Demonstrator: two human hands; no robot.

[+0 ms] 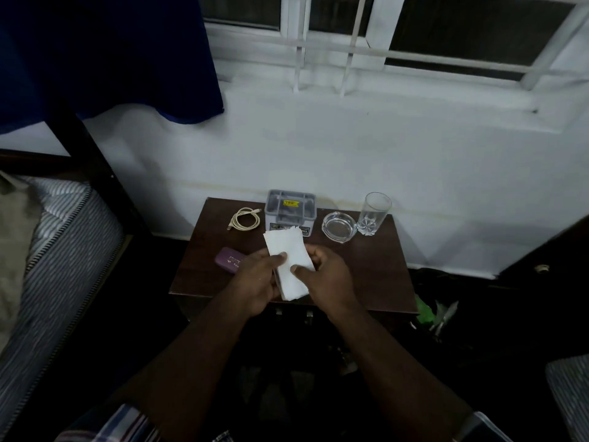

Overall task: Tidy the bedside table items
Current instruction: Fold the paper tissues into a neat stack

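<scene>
Both my hands hold a folded white tissue stack (288,250) above the front middle of the dark wooden bedside table (376,269). My left hand (258,279) grips its left edge with the thumb on top. My right hand (325,275) pinches its right edge. A purple case (228,259) lies on the table just left of my left hand. At the back stand a coiled cream cable (244,219), a grey plastic box with a yellow label (290,208), a glass ashtray (338,226) and a tall drinking glass (373,213).
A striped mattress (54,250) in a dark bed frame lies to the left. A blue curtain (105,55) hangs at the upper left. The white wall and a barred window (382,43) are behind the table. A green plant (436,314) stands at the table's right.
</scene>
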